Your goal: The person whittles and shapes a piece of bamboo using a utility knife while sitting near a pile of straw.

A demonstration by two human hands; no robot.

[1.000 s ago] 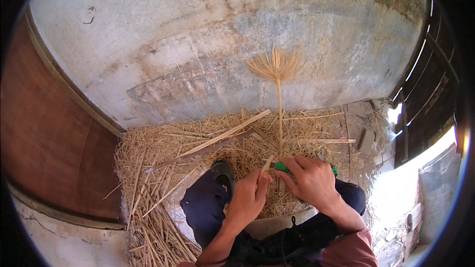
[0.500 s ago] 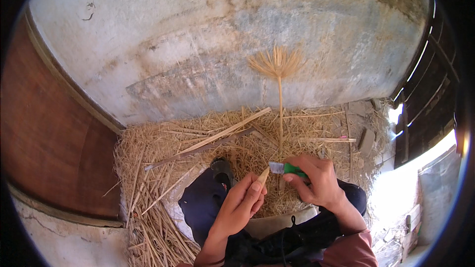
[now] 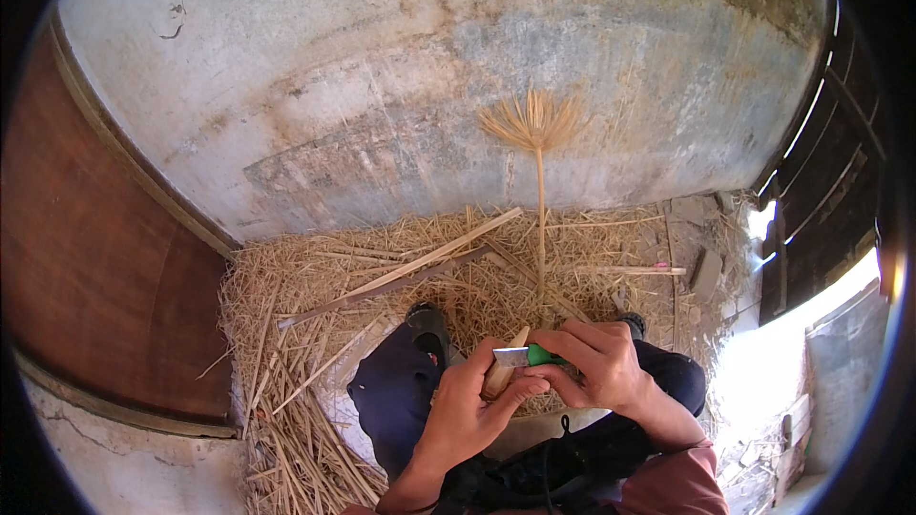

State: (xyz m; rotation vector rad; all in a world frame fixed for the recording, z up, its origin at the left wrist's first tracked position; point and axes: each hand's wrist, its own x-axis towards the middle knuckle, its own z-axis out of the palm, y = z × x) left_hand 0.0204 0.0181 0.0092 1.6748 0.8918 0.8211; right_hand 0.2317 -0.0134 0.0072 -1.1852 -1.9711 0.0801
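Observation:
My left hand (image 3: 468, 418) is closed around a short pale piece of wood (image 3: 496, 381), whose narrow end points up and away. In my right hand (image 3: 603, 364) is a green-handled knife (image 3: 541, 355), gripped by its handle. Its short, broad metal blade lies across the wood, near the left hand's fingers, and appears to touch it. Both hands are close together above my lap, with the left thumb reaching toward the right hand. The lower part of the wood is hidden in the left palm.
Straw and shavings (image 3: 458, 310) cover the floor, with long wood strips (image 3: 410, 262) on top. A straw broom (image 3: 534, 124) leans bristles-up against the stained wall (image 3: 363, 86). Cut sticks (image 3: 296, 439) pile up at the lower left. A brick (image 3: 706, 273) lies at right.
The knife has moved left and down, from beside the wood's tip to across its body. Both hands have come together, and the wood now stands more upright.

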